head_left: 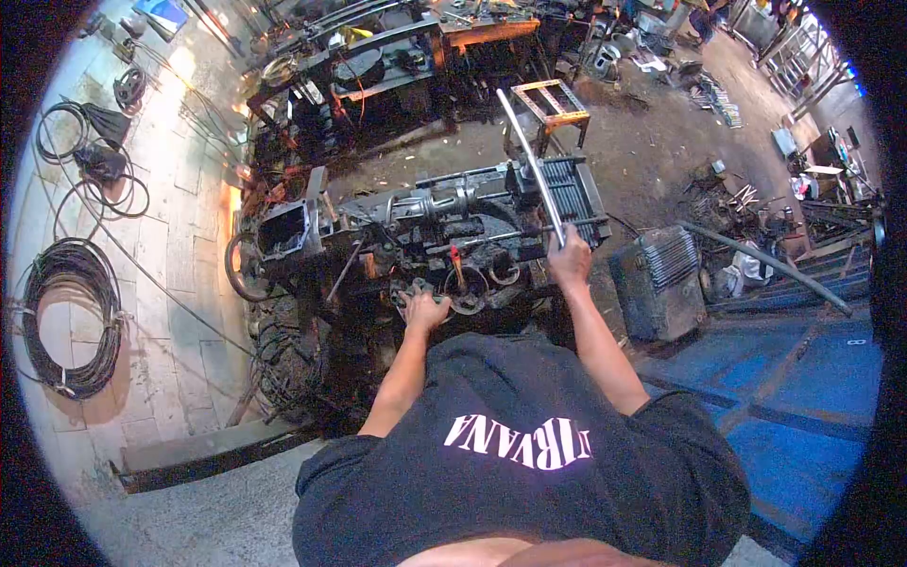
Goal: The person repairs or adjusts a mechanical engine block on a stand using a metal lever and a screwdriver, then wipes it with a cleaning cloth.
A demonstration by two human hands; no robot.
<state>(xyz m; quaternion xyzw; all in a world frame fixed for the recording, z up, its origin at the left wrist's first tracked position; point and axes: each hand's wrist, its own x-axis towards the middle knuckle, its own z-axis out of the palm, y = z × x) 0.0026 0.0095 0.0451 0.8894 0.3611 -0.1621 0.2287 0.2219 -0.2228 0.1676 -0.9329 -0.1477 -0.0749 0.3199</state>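
Note:
My right hand [570, 260] is closed around the lower end of a long shiny metal bar [534, 165], which slants up and away past the right end of a lathe [453, 203]. On the lathe's near side, my left hand [423, 308] has its fingers curled over a dark handwheel [401, 291]; the grip is partly hidden. Just right of that hand are a round metal wheel [469, 295] and a lever with a red knob [454, 253]. Ribbed dark metal [572, 194] lies under the bar at the lathe's right end.
A small metal stool [550, 99] stands beyond the lathe. To the right sits a finned metal box [657, 283], with a long pipe [765, 265] beside it. Coiled cable [71, 317] hangs on the left wall. A cluttered workbench [397, 47] runs along the back.

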